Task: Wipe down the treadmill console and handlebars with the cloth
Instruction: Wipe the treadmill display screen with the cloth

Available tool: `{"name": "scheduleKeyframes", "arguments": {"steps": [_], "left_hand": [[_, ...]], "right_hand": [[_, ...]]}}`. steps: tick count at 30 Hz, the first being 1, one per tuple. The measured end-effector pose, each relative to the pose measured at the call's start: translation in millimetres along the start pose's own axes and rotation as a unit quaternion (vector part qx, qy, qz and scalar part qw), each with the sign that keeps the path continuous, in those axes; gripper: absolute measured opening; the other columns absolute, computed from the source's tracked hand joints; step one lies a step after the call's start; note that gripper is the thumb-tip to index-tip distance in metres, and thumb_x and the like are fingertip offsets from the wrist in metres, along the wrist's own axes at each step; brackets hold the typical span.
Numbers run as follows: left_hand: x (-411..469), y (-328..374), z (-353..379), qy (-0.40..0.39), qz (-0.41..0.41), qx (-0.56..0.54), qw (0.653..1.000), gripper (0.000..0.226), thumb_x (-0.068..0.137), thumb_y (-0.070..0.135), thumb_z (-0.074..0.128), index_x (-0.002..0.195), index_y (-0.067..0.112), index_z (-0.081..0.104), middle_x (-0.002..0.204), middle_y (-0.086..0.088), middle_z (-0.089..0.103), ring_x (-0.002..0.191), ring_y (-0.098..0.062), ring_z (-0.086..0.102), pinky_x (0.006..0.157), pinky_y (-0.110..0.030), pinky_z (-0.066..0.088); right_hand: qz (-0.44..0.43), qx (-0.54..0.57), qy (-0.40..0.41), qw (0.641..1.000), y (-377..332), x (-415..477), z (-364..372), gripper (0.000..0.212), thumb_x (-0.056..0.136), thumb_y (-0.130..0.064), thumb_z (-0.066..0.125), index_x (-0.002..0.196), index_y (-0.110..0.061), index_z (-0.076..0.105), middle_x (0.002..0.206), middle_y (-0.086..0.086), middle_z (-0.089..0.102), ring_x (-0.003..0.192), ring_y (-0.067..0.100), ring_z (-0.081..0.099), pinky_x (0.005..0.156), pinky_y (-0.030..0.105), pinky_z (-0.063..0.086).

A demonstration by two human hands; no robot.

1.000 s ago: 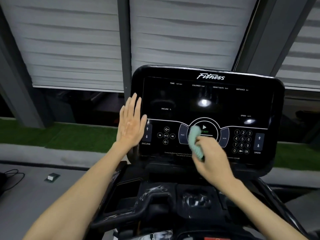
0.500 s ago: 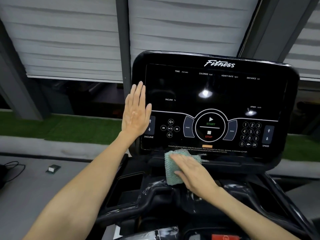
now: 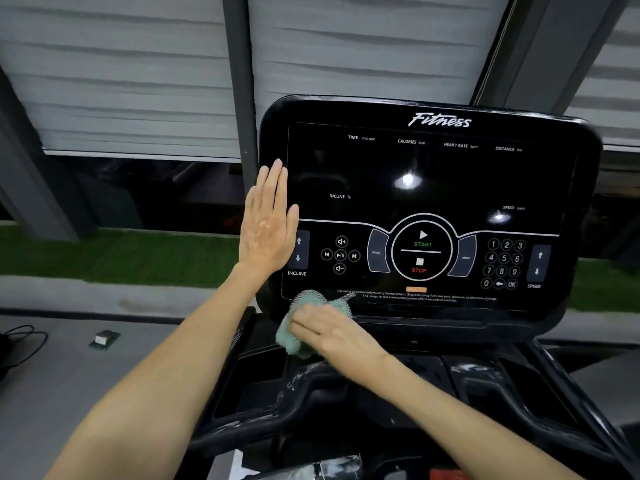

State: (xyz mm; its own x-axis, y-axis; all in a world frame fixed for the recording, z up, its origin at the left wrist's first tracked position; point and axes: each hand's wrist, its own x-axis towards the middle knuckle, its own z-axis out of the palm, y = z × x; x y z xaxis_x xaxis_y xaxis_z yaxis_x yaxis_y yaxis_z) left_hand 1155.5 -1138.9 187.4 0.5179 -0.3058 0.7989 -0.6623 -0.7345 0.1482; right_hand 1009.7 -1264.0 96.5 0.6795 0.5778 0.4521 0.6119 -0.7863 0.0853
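Head view: my L hand (image 3: pixel 266 226) flat, fingers straight, holding nothing, on console (image 3: pixel 433 168) left edge; R hand (image 3: pixel 332 332), fingers flat, presses cloth (image 3: pixel 291 342) at console bottom-left.

Hands: two — left hand (image 3: pixel 266 225), right hand (image 3: pixel 334 336)
Cloth (image 3: pixel 310 300): one
Console (image 3: pixel 433 161): one
Digit keys (image 3: pixel 504 258): ten — 0 to 9
Small block (image 3: pixel 104 339) on the floor: one

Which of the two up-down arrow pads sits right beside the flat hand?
The INCLINE pad, beside the left hand at the left edge of the console; the SPEED pad sits far right.
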Motion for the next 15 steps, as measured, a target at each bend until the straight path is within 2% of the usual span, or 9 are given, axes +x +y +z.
{"name": "scheduleKeyframes", "arguments": {"steps": [4, 7, 11, 15], "left_hand": [[-0.3, 0.7, 0.0, 0.002, -0.001, -0.002, 1.000, 0.056, 0.102, 0.021, 0.036, 0.152, 0.001, 0.020, 0.161, -0.013, 0.020, 0.149, -0.027, 0.014, 0.120, -0.039, 0.014], [-1.5, -0.4, 1.5, -0.001, -0.001, 0.002, 1.000, 0.056, 0.103, 0.023, 0.034, 0.153, 0.001, 0.019, 0.161, -0.013, 0.018, 0.150, -0.026, 0.013, 0.121, -0.039, 0.014], [-1.2, 0.8, 2.3, 0.001, -0.002, 0.013, 1.000, 0.057, 0.103, 0.024, 0.033, 0.152, 0.001, 0.019, 0.161, -0.014, 0.019, 0.149, -0.028, 0.014, 0.120, -0.040, 0.016], [-0.6, 1.8, 2.6, -0.005, 0.001, 0.017, 1.000, 0.057, 0.102, 0.024, 0.033, 0.152, 0.000, 0.020, 0.161, -0.015, 0.019, 0.149, -0.028, 0.014, 0.120, -0.042, 0.018]], "right_hand": [[0.103, 0.051, 0.021, 0.993, 24.7, -47.4, -27.8, 0.050, 0.078, 0.012, 0.051, 0.126, 0.002, 0.059, 0.127, 0.013, 0.062, 0.115, 0.026, 0.061, 0.099, 0.038, 0.048], [0.137, 0.056, 0.018, 0.989, 39.6, -89.7, -50.7, 0.041, 0.081, 0.009, 0.057, 0.121, 0.002, 0.063, 0.119, 0.011, 0.066, 0.110, 0.026, 0.064, 0.092, 0.040, 0.052], [0.178, 0.037, 0.028, 0.983, 33.9, -86.9, -61.7, 0.031, 0.080, 0.003, 0.061, 0.110, 0.000, 0.066, 0.101, 0.006, 0.071, 0.092, 0.023, 0.069, 0.083, 0.030, 0.053], [0.204, 0.026, 0.067, 0.976, 2.7, -42.4, -26.0, 0.037, 0.078, -0.005, 0.064, 0.114, 0.000, 0.063, 0.105, 0.009, 0.070, 0.095, 0.026, 0.067, 0.089, 0.031, 0.050]]}}
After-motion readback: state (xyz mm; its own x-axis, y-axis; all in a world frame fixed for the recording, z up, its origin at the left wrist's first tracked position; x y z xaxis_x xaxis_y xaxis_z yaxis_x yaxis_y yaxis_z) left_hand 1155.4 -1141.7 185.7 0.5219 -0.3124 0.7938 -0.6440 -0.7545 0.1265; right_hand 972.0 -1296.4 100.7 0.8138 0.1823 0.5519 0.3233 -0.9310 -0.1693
